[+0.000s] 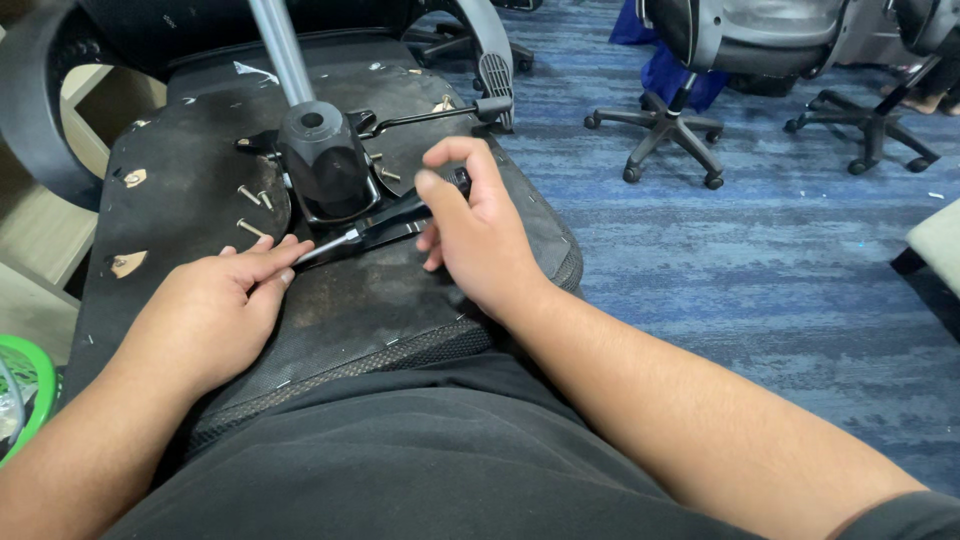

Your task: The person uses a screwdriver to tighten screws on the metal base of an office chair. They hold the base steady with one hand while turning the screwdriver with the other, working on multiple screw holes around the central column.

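Observation:
An upturned office chair seat (190,180) lies across my lap, its black underside facing up. A black tilt mechanism (320,160) with a grey gas cylinder (280,50) sits at its middle. My right hand (475,225) grips the black handle of a screwdriver (385,220). The metal shaft points left toward the plate's front edge. My left hand (215,310) rests flat on the seat, its fingertips touching the screwdriver's tip. Several loose screws (252,195) stand on the seat to the left of the mechanism.
A lever (430,112) juts right from the mechanism. Blue carpet (750,260) covers the floor on the right. Two other office chairs (690,60) stand at the back right. A green-rimmed object (25,385) is at the left edge.

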